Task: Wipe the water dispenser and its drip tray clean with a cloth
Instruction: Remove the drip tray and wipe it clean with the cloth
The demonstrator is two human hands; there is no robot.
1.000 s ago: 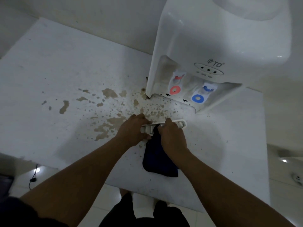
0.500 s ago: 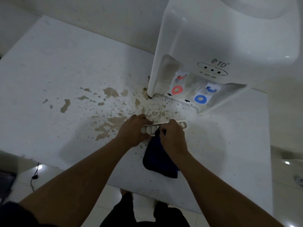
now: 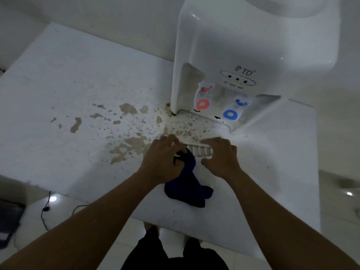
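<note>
The white water dispenser (image 3: 253,45) stands at the back right of the table, with a red tap (image 3: 202,104) and a blue tap (image 3: 230,114) in its recess. Its white slotted drip tray (image 3: 198,151) lies out on the table in front of it. My right hand (image 3: 220,158) holds the tray's right end, fingers over the far edge and thumb on the near side. My left hand (image 3: 163,160) grips the top of a dark blue cloth (image 3: 191,190) at the tray's left end. The rest of the cloth trails toward me on the table.
Brown stains (image 3: 132,145) are spattered over the white table (image 3: 58,84) left of the dispenser and under its recess. The table's near edge runs just below the cloth. On the floor at the lower left lie a black cable (image 3: 44,209) and a dark object (image 3: 7,221).
My hands have swapped roles: the right hand let go of the cloth and moved right to the tray's end, and the left hand left the tray and took the cloth.
</note>
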